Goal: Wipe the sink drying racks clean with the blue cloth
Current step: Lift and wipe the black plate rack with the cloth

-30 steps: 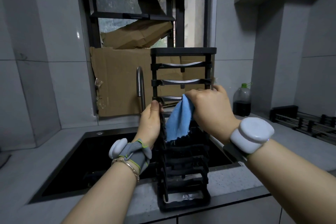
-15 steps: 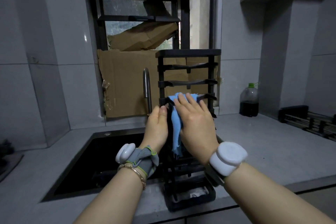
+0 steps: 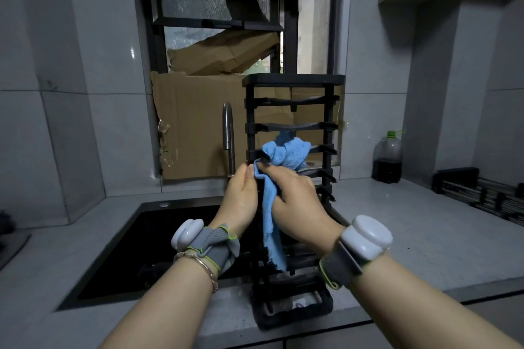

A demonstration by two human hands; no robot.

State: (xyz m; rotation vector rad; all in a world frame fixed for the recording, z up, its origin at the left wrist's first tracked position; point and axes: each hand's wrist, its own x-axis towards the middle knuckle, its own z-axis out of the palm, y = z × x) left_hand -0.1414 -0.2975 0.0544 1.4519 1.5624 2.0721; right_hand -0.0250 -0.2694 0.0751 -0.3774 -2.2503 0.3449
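Two hands busy | L hand [image 3: 241,198] grips rack [image 3: 292,81] left upright, steadying | R hand [image 3: 295,201] clutches blue cloth [image 3: 286,154], bunched on mid rung, tail hanging | rack stands upright on table [image 3: 425,235] edge by sink [image 3: 181,202] | cloth soft, limp; rack stiff, prob. light, tippy: hold by upright

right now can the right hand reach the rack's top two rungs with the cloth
Probably yes: the right hand holds the blue cloth on the rack just below them, and nothing stands in front.
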